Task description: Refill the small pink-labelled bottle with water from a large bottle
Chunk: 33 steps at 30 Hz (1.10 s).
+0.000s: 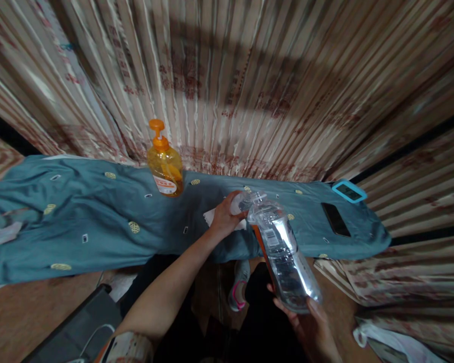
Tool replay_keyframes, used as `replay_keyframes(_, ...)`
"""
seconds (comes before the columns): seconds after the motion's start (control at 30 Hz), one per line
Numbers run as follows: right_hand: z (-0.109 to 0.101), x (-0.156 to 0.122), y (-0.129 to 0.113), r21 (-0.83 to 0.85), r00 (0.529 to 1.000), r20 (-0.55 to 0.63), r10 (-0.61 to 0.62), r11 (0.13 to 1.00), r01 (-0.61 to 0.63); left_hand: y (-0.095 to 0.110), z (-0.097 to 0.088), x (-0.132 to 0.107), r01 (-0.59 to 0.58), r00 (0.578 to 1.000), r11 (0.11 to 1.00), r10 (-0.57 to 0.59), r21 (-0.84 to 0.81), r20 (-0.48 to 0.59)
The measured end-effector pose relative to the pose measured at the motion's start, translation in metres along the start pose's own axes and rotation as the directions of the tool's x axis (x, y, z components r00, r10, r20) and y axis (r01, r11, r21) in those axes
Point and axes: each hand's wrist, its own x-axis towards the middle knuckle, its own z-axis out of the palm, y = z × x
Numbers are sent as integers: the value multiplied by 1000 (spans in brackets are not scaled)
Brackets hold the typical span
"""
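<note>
My right hand grips a large clear plastic bottle near its base and holds it at a slant. The bottle's uncapped mouth points away from me and lies right beside a small clear cup. Around that cup my left hand is closed. I cannot tell whether liquid is passing between the two. Below my left hand, a white tissue lies on the cloth, partly covered. An orange pump bottle with yellow liquid stands upright to the left of my hands.
A teal patterned cloth covers the long narrow surface. On its right part lie a black phone and a blue-framed device. Pleated curtains hang behind. A grey box with a white cable stands below left.
</note>
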Motion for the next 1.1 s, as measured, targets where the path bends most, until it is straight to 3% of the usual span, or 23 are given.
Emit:
replay_keyframes(0.5, 5, -3, -4, -32, 997, -81, -12, 999, 10, 1, 1, -1, 5, 1000, 1000, -5, -27, 6)
replay_keyframes(0.8, -4, -3, 0, -27, 998, -54, -31, 999, 30, 1, 0, -1, 0, 1000, 1000, 0, -22, 3)
replay_keyframes(1.1, 3, -6, -3, -39, 999, -28, -34, 999, 33, 1, 0, -1, -1, 1000, 1000, 1, -10, 4)
